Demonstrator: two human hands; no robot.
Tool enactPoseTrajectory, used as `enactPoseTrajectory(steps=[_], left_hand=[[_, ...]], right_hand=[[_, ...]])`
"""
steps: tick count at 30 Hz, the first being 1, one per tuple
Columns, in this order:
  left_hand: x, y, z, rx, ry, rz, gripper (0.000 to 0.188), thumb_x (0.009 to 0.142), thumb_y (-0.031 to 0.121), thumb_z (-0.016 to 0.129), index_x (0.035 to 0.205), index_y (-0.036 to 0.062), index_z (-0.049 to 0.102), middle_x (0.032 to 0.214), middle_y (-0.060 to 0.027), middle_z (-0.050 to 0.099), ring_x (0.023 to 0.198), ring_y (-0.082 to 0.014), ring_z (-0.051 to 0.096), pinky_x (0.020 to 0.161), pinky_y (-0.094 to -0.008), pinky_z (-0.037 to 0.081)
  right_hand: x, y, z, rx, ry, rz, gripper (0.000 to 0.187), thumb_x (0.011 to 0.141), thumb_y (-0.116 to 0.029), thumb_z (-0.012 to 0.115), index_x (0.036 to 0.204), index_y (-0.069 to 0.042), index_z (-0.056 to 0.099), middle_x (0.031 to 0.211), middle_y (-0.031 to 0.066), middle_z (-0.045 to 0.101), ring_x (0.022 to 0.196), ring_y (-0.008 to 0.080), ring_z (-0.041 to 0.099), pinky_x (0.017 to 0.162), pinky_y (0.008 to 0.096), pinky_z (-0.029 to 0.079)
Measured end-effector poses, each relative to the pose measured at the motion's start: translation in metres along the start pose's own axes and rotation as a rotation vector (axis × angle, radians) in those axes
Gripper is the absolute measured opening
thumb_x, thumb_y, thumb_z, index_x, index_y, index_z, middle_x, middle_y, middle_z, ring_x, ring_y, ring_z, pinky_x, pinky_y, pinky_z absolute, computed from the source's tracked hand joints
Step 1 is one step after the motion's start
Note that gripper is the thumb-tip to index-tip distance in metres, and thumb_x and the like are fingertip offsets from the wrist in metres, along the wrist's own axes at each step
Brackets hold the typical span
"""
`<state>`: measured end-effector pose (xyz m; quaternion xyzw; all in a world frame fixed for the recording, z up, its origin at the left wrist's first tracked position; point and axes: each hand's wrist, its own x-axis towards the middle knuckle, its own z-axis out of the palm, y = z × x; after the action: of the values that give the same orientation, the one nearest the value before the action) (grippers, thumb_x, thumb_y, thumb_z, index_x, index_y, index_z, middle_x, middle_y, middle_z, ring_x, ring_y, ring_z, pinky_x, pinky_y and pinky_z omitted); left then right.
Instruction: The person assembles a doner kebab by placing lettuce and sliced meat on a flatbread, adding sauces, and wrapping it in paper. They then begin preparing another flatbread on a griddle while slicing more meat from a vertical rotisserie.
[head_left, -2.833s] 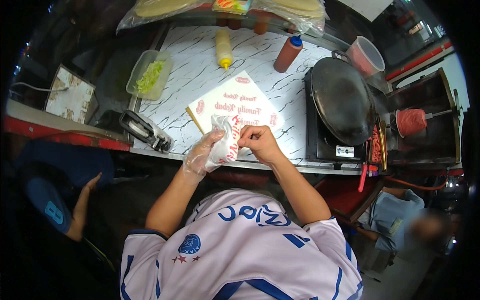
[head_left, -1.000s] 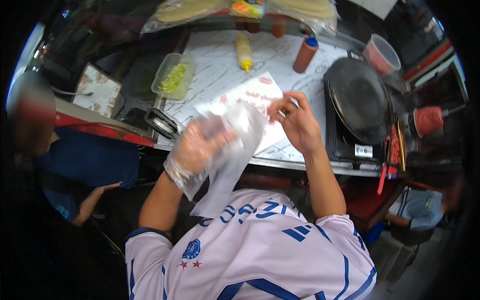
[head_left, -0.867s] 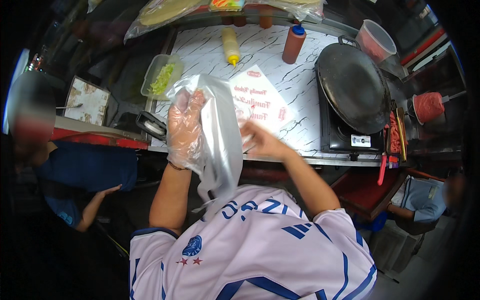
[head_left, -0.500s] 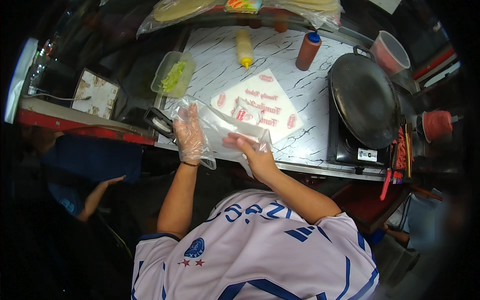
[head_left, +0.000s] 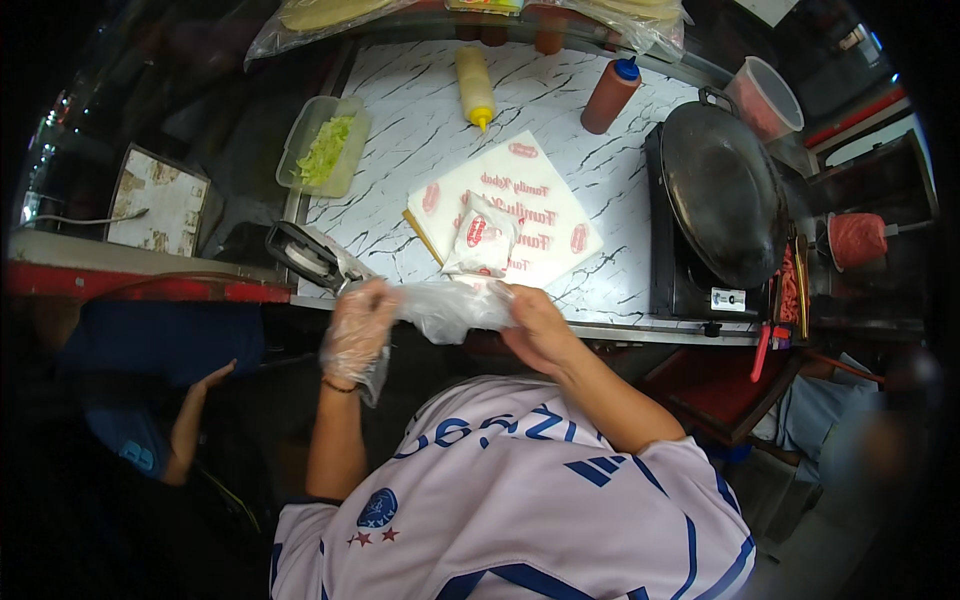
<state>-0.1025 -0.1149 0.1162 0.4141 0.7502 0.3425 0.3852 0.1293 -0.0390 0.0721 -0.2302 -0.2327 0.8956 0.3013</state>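
Both forearms rise from the lower part of the view toward the near edge of the marble counter (head_left: 560,120), and both hands stop just short of that edge. The left hand (head_left: 358,325) wears a loose, clear disposable glove; its fingers curl inward and pinch the left end of a crumpled clear plastic bag (head_left: 445,308). The left forearm runs almost straight up, bare, with a thin band at the wrist. The right hand (head_left: 538,328) is bare, palm turned down, fingers closed on the bag's right end. Its forearm angles in from the lower right, elbow bent, so the two hands sit level and close together below the counter's edge.
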Motion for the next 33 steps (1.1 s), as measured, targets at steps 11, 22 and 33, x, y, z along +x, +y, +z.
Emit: enactPoseTrajectory(steps=[11,22,33], left_hand=[[0.080,0.013,-0.034,0.079,0.036,0.519,0.040,0.082,0.004,0.053,0.119,-0.0013,0.067,0.098,-0.0232,0.072,0.088,-0.0388,0.072,0.084,-0.0422,0.057],[0.170,-0.009,0.021,0.361,0.486,0.681,0.085,0.084,0.000,0.057,0.161,0.0110,0.022,0.147,-0.0310,0.044,0.135,-0.0451,0.046,0.113,-0.0475,0.039],[0.094,-0.051,0.084,0.406,0.335,0.658,0.064,0.081,0.001,0.059,0.144,0.0022,0.049,0.133,-0.0258,0.052,0.115,-0.0429,0.058,0.094,-0.0494,0.051]], right_hand=[[0.050,-0.046,-0.038,-1.609,0.543,-0.540,0.051,0.089,-0.041,0.073,0.116,0.002,0.067,0.102,0.0165,0.061,0.096,0.0294,0.060,0.085,0.0393,0.049],[0.084,-0.032,-0.050,-1.447,0.259,-0.150,0.060,0.078,-0.024,0.087,0.113,-0.003,0.044,0.084,0.0175,0.067,0.075,0.0339,0.068,0.066,0.0388,0.053],[0.137,-0.042,-0.034,-0.233,0.561,-0.082,0.070,0.093,-0.011,0.073,0.147,0.002,0.029,0.103,0.0213,0.060,0.085,0.0256,0.067,0.068,0.0401,0.064]])
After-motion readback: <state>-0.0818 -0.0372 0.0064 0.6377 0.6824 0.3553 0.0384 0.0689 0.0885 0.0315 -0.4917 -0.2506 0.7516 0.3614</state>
